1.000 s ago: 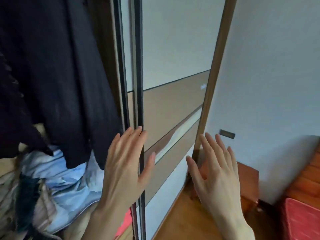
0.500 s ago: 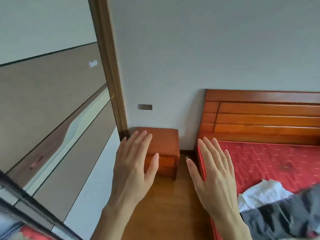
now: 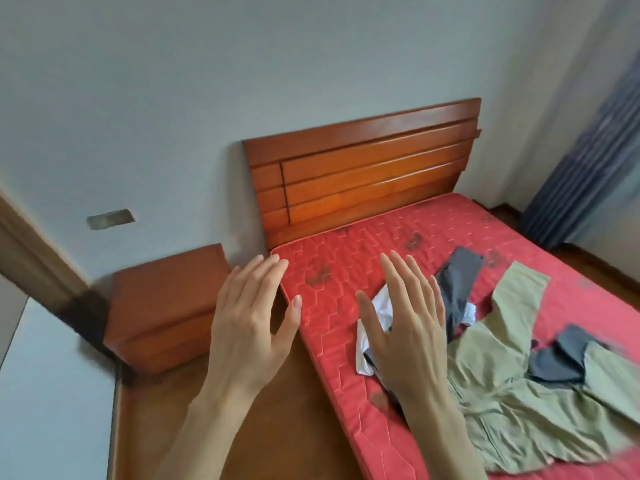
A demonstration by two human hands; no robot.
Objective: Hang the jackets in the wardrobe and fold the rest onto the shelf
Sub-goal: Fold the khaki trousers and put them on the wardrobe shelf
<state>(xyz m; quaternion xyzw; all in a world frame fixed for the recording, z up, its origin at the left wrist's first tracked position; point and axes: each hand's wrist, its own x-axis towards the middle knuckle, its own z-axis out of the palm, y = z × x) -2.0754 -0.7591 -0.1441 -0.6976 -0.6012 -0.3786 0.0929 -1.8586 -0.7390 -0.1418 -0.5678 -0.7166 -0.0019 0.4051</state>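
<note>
An olive-green jacket (image 3: 512,382) lies spread out on the red mattress (image 3: 332,292). A dark grey garment (image 3: 457,285) lies partly under it, and a crumpled white garment (image 3: 381,310) sits beside them. My right hand (image 3: 405,327) hovers over the white garment with fingers straight, holding nothing. My left hand (image 3: 249,320) is raised with fingers spread over the floor at the mattress corner, also holding nothing. The wardrobe is mostly out of view; only its frame (image 3: 31,251) and a pale panel (image 3: 52,393) show at the left.
A wooden nightstand (image 3: 162,306) stands between the wardrobe and the bed. The wooden headboard (image 3: 363,174) is against the grey wall. Wooden floor (image 3: 166,420) runs beside the bed. Blue striped curtains (image 3: 588,150) hang at the far right.
My view has swung right from the wardrobe's dark hanging clothes and sliding door to the bed. Both hands stay raised and open, now near the clothes on the mattress.
</note>
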